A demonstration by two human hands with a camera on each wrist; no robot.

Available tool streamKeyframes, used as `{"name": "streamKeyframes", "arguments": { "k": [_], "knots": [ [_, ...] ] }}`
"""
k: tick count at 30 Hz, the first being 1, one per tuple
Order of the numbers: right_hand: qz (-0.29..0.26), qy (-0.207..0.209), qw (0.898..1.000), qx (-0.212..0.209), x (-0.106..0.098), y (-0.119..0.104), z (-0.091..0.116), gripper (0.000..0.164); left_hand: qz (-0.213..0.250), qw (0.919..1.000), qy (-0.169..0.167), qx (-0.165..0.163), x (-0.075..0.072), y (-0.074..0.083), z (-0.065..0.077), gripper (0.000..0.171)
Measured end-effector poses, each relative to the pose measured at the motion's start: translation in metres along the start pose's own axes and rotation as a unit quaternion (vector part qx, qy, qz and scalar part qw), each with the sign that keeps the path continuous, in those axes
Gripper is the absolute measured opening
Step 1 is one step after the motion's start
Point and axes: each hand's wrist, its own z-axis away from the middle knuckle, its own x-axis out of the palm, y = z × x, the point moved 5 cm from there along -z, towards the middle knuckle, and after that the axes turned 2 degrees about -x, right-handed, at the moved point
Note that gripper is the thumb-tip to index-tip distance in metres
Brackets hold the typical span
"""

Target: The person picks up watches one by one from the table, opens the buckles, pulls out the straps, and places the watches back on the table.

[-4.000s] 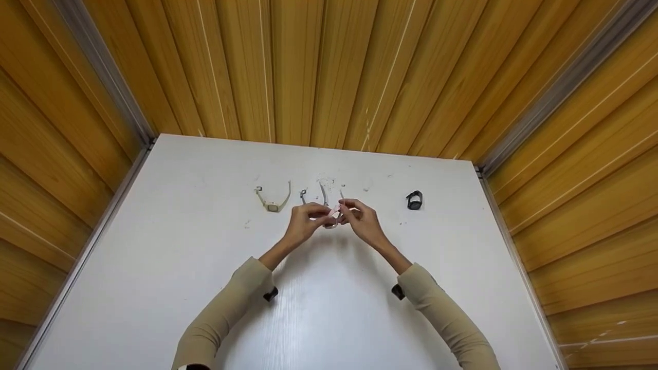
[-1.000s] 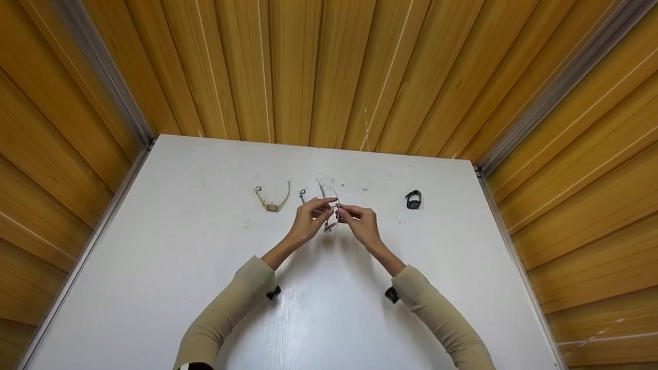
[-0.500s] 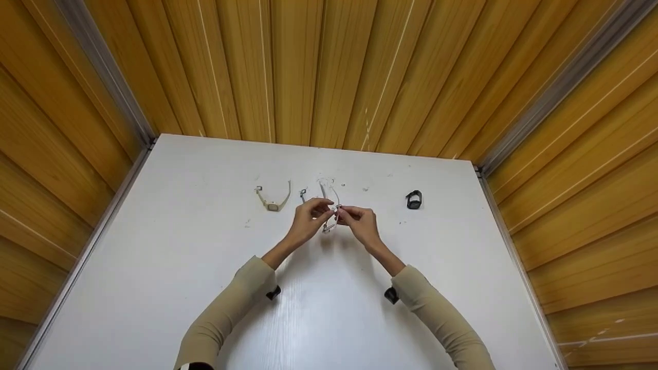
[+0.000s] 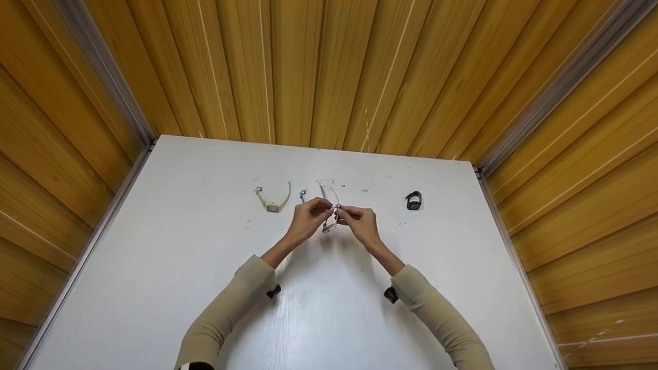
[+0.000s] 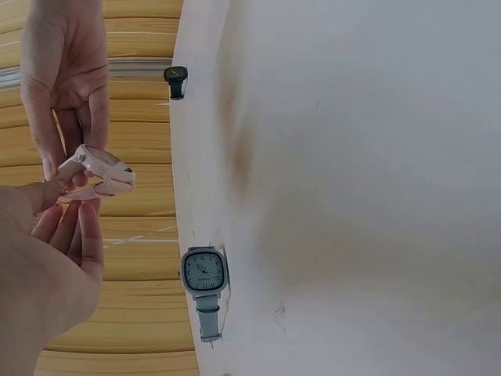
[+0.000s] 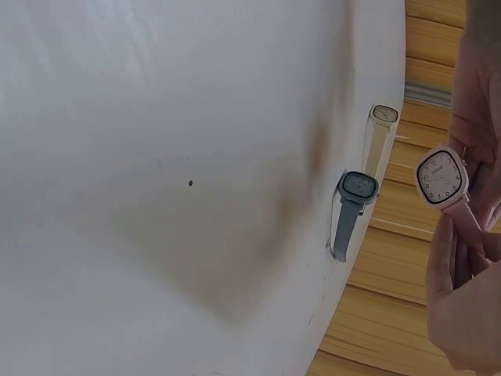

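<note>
Pink watch (image 6: 442, 176) is up in the air between both hands, above the white table (image 4: 318, 329), and I'd call this the strap step: looks like I'm fiddling with the band ends where they meet. My left hand (image 4: 308, 217) pinches the band, and my right hand (image 4: 361, 221) pinches it just beside that. Can't tell if the tail is actually through the buckle, my fingers hide it. Next move probably calls for a steady hold on one side and a small, careful nudge on the other, since the band seems bendy and could slip. Looks-wise it's pale pink, rounded-square case, thin dark ring around a light dial with numerals, little crown on the side, strap curving away from the case.
</note>
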Motion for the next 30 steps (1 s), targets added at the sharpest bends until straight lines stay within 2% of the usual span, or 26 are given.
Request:
{"name": "streamKeyframes", "arguments": {
  "k": [7, 14, 22, 26, 29, 30],
  "knots": [
    [0.026, -0.003, 0.999, -0.024, 0.0, -0.007, 0.002, 0.021, 0.016, 0.9997, 0.017, -0.002, -0.003, 0.002, 0.0, 0.012],
    [0.074, -0.021, 0.992, -0.101, 0.006, -0.037, 0.016, 0.02, 0.035, 0.999, 0.027, 0.0, 0.0, -0.002, 0.003, 0.012],
    [0.071, -0.009, 0.989, -0.129, 0.007, -0.035, 0.019, 0.019, 0.051, 0.9983, 0.024, -0.018, 0.003, -0.004, 0.002, 0.019],
    [0.075, -0.007, 0.988, -0.132, 0.006, -0.035, 0.019, 0.02, 0.05, 0.9986, 0.009, -0.012, 0.0, 0.01, 0.002, 0.022],
    [0.076, -0.005, 0.988, -0.131, 0.005, -0.03, 0.017, 0.02, 0.04, 0.9991, -0.009, 0.01, -0.003, 0.026, 0.005, 0.021],
    [0.077, -0.004, 0.988, -0.133, 0.005, -0.031, 0.017, 0.02, 0.037, 0.9991, -0.014, 0.017, -0.003, 0.027, 0.004, 0.02]
  ]
}}
